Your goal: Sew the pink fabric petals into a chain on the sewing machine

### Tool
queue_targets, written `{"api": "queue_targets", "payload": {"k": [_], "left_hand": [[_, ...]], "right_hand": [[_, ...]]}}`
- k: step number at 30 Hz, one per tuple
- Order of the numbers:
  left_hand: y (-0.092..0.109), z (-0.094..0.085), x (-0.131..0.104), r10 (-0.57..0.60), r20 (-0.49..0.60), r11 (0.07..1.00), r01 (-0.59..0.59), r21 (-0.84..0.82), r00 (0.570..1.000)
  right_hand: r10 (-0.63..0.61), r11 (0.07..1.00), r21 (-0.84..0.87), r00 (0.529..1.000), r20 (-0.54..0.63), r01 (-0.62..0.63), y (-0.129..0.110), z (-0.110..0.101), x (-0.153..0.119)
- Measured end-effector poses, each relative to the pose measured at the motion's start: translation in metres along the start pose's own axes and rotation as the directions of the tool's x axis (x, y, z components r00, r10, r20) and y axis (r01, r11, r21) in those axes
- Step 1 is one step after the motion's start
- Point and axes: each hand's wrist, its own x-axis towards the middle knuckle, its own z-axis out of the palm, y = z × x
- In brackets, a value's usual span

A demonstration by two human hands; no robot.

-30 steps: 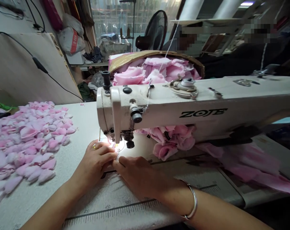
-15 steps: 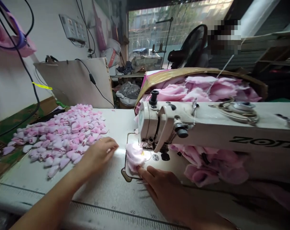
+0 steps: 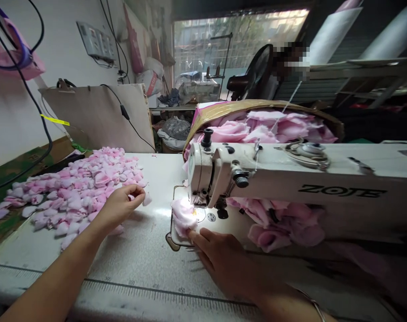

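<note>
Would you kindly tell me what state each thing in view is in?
Left hand, pinching a small pink piece
Right hand, touching the pink cloth
Pink cloth, bunched up
Sewing machine, lit near the needle
Box, open, filled with pink fabric
Petal-like pieces, heaped loosely
Fan, running or not unclear

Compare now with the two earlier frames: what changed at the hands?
The left hand has left the pink fabric piece by the needle and moved left to the edge of the petal pile. A pale petal now shows at its fingertips; whether it is gripped is unclear. The camera has turned left since the first frame. Unchanged: right hand at the piece, sewing machine in place.
</note>
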Motion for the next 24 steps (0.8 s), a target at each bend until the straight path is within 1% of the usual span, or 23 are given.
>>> {"api": "queue_targets", "payload": {"k": [2,3,5,7,8,10,12,14,17,19,24], "left_hand": [[0.01,-0.001,-0.01,-0.023,0.106,0.982,0.042,-0.185,0.994],[0.015,0.0,-0.014,-0.035,0.167,0.952,0.084,-0.296,0.985],[0.026,0.007,-0.022,-0.039,0.287,0.855,0.18,-0.485,0.957],[0.036,0.016,-0.027,-0.009,0.378,0.785,0.24,-0.57,0.926],[0.041,0.022,-0.029,0.014,0.412,0.77,0.253,-0.586,0.911],[0.052,0.033,-0.032,0.058,0.461,0.752,0.265,-0.603,0.885],[0.062,0.042,-0.034,0.089,0.488,0.734,0.274,-0.622,0.869],[0.07,0.049,-0.035,0.1,0.498,0.718,0.284,-0.636,0.862],[0.076,0.055,-0.036,0.087,0.477,0.698,0.289,-0.656,0.874],[0.077,0.057,-0.037,0.072,0.465,0.687,0.294,-0.665,0.883],[0.082,0.064,-0.04,0.042,0.485,0.674,0.334,-0.659,0.873]], "right_hand": [[0.012,1.0,0.024,1.0,-0.011,-0.012,0.001,0.0,0.001],[0.015,0.999,0.045,1.0,-0.027,-0.014,0.002,-0.001,0.002],[0.02,0.993,0.119,0.996,-0.084,-0.01,0.002,-0.005,0.005],[0.034,0.969,0.246,0.988,-0.153,0.004,-0.001,-0.011,0.009],[0.081,0.95,0.312,0.983,-0.163,-0.027,-0.002,-0.015,0.01],[0.166,0.892,0.441,0.98,-0.11,-0.102,-0.005,-0.022,0.013],[0.228,0.823,0.541,0.973,-0.04,-0.171,-0.007,-0.027,0.014],[0.258,0.776,0.592,0.966,0.018,-0.218,-0.007,-0.029,0.014],[0.292,0.738,0.621,0.955,0.058,-0.264,-0.004,-0.029,0.012],[0.313,0.723,0.634,0.948,0.052,-0.273,-0.002,-0.029,0.011],[0.334,0.723,0.641,0.943,0.0,-0.256,-0.001,-0.026,0.01]]}}
